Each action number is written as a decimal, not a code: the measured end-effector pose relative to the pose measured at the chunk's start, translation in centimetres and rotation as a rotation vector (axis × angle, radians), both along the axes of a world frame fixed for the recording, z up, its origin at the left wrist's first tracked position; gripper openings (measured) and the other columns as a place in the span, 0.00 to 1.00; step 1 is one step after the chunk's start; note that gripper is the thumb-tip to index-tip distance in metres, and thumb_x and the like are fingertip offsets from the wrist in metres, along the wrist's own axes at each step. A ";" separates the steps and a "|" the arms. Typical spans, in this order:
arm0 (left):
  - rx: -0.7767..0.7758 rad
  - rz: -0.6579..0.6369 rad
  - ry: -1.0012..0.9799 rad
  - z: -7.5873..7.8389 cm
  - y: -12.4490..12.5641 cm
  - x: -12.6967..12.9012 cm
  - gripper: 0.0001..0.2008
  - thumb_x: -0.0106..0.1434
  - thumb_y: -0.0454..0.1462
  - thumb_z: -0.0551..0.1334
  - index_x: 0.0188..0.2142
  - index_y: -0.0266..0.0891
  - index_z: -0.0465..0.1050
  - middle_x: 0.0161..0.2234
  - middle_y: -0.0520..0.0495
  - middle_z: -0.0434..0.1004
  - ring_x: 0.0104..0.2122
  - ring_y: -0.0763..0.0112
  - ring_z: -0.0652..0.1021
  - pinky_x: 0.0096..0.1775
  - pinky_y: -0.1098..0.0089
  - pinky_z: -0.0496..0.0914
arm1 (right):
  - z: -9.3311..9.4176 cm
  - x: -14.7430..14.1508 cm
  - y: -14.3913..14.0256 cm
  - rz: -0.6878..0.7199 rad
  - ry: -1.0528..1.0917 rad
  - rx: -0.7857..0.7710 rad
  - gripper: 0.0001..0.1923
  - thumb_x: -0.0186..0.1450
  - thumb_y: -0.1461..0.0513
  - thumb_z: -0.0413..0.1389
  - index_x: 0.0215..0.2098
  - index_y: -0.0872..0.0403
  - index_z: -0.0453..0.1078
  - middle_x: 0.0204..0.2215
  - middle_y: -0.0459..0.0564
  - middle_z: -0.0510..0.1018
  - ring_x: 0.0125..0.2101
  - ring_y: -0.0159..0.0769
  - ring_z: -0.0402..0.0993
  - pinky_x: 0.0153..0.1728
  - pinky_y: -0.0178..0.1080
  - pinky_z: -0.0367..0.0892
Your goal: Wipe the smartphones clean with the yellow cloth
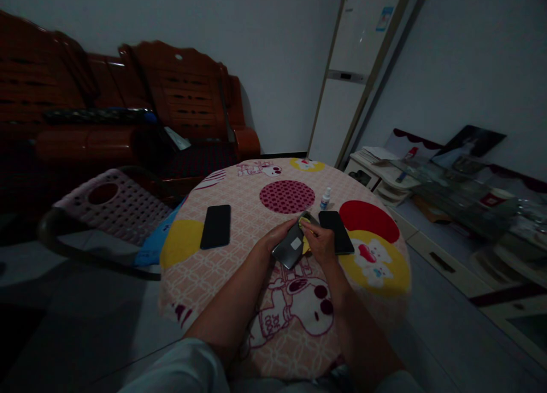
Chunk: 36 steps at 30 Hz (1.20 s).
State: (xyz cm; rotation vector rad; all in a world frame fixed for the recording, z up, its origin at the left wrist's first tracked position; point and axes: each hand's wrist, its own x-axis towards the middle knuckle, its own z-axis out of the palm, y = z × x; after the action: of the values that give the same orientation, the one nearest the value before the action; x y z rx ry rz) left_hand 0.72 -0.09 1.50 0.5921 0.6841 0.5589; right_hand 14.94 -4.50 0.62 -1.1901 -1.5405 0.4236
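A: What is shown, from the largest down?

B: A round table (241,205), covered in a cartoon print. On it, a dark left phone (216,226) and a dark right phone (338,233) are laid flat. Between them a grey phone (284,252) is held, apparently back upward.

A: Held how?

B: It is gripped at its side by the left hand (280,236); whether the fingers beneath are spread or together cannot be told. By the right hand (321,243), a yellow cloth (306,245) is pinched in bunched fingers against the grey phone's far end.

A: Anything smaller?

B: A white bottle (325,199), stood beyond the right phone.

A: Which step?

B: Wiping, it is judged; for another stroke, a steady grip and even pressure would be needed.
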 end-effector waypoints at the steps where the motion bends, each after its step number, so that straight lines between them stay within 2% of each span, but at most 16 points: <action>1: -0.009 0.009 0.000 0.1 0.0 -0.1 0.19 0.67 0.45 0.52 0.37 0.32 0.74 0.25 0.44 0.78 0.21 0.68 0.76 0.27 0.70 0.71 | 0.0 0.0 0.0 -0.002 0.002 -0.003 0.13 0.61 0.61 0.55 0.42 0.51 0.78 0.40 0.49 0.81 0.43 0.43 0.78 0.45 0.41 0.73; 6: -0.017 -0.140 -0.020 0.8 -0.8 -0.1 0.25 0.66 0.50 0.49 0.41 0.31 0.73 0.28 0.38 0.79 0.24 0.62 0.78 0.28 0.65 0.72 | 0.6 0.7 0.2 -0.165 0.042 -0.003 0.15 0.62 0.60 0.54 0.44 0.53 0.77 0.42 0.51 0.80 0.44 0.44 0.77 0.45 0.42 0.73; 8: -0.027 -0.163 -0.029 0.9 -1.0 0.0 0.26 0.66 0.51 0.49 0.42 0.30 0.73 0.28 0.38 0.78 0.24 0.62 0.78 0.28 0.64 0.73 | 0.7 1.0 0.3 -0.199 0.053 -0.015 0.15 0.61 0.60 0.54 0.44 0.54 0.77 0.42 0.52 0.80 0.45 0.45 0.77 0.47 0.43 0.72; 11: -0.027 -0.084 -0.027 0.8 -0.6 0.1 0.23 0.66 0.49 0.51 0.39 0.31 0.73 0.27 0.40 0.78 0.23 0.63 0.78 0.28 0.66 0.73 | 0.4 1.1 0.4 -0.153 0.052 -0.053 0.15 0.61 0.60 0.55 0.44 0.54 0.77 0.43 0.52 0.79 0.44 0.45 0.77 0.47 0.43 0.72; 14: -0.021 0.044 0.005 0.4 0.2 -0.1 0.19 0.66 0.47 0.52 0.34 0.32 0.72 0.24 0.43 0.77 0.20 0.67 0.76 0.25 0.68 0.72 | 0.0 0.7 0.4 -0.025 0.021 -0.094 0.14 0.60 0.61 0.55 0.43 0.53 0.77 0.42 0.50 0.80 0.43 0.44 0.78 0.46 0.42 0.73; 16: -0.024 0.078 0.019 0.2 0.6 -0.4 0.19 0.66 0.46 0.52 0.33 0.32 0.71 0.24 0.43 0.77 0.19 0.67 0.76 0.25 0.68 0.72 | -0.1 0.5 0.4 0.050 -0.008 -0.111 0.14 0.60 0.61 0.56 0.42 0.53 0.78 0.41 0.50 0.80 0.43 0.43 0.78 0.45 0.42 0.73; 18: -0.031 0.083 0.016 0.1 0.7 -0.4 0.19 0.66 0.46 0.52 0.33 0.32 0.71 0.24 0.43 0.77 0.19 0.66 0.76 0.25 0.67 0.73 | -0.1 0.4 0.4 0.052 -0.027 -0.106 0.14 0.60 0.61 0.55 0.42 0.52 0.77 0.41 0.49 0.80 0.43 0.43 0.78 0.46 0.42 0.73; 21: -0.035 0.048 -0.013 -0.1 0.6 -0.2 0.19 0.66 0.47 0.52 0.34 0.32 0.72 0.26 0.42 0.78 0.21 0.65 0.77 0.27 0.66 0.73 | 0.1 0.9 0.5 -0.071 -0.039 -0.071 0.14 0.61 0.61 0.54 0.43 0.52 0.77 0.41 0.50 0.80 0.43 0.43 0.78 0.45 0.42 0.73; 25: -0.042 -0.076 -0.051 -0.1 0.2 0.0 0.22 0.65 0.50 0.52 0.39 0.31 0.72 0.29 0.39 0.78 0.24 0.61 0.78 0.28 0.62 0.74 | 0.2 1.6 0.6 -0.209 -0.046 -0.049 0.15 0.61 0.60 0.53 0.43 0.53 0.77 0.42 0.52 0.80 0.43 0.45 0.78 0.45 0.42 0.72; 28: -0.024 -0.039 -0.036 0.1 0.2 -0.2 0.22 0.66 0.48 0.51 0.39 0.31 0.72 0.28 0.39 0.78 0.23 0.62 0.78 0.27 0.62 0.74 | 0.0 1.5 0.6 -0.155 -0.025 -0.093 0.15 0.61 0.61 0.54 0.43 0.53 0.77 0.42 0.52 0.80 0.42 0.45 0.78 0.44 0.42 0.73; 32: -0.012 -0.056 -0.034 0.2 0.7 -0.8 0.25 0.67 0.48 0.46 0.39 0.30 0.72 0.27 0.37 0.78 0.23 0.60 0.78 0.28 0.62 0.73 | 0.0 1.0 0.5 0.040 -0.007 -0.158 0.14 0.59 0.61 0.55 0.41 0.53 0.78 0.40 0.51 0.81 0.39 0.44 0.79 0.41 0.41 0.74; 34: 0.001 -0.084 -0.046 0.1 0.9 -0.9 0.27 0.68 0.49 0.44 0.38 0.28 0.72 0.27 0.35 0.78 0.24 0.59 0.79 0.29 0.62 0.73 | 0.1 0.9 0.4 0.051 0.001 -0.160 0.14 0.60 0.61 0.55 0.41 0.53 0.78 0.40 0.50 0.81 0.40 0.43 0.79 0.41 0.41 0.74; 36: 0.020 -0.109 -0.066 -0.1 0.9 -0.8 0.28 0.68 0.50 0.44 0.39 0.27 0.72 0.27 0.34 0.78 0.25 0.58 0.79 0.29 0.62 0.73 | 0.3 1.1 0.4 -0.013 0.018 -0.139 0.14 0.60 0.60 0.55 0.42 0.53 0.78 0.40 0.50 0.81 0.39 0.43 0.79 0.41 0.41 0.74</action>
State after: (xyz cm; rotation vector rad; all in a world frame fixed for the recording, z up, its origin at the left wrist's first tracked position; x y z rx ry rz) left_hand -0.11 0.79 1.42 0.6233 0.5809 0.4826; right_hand 16.07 -4.07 0.95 -1.2992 -1.5067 0.5387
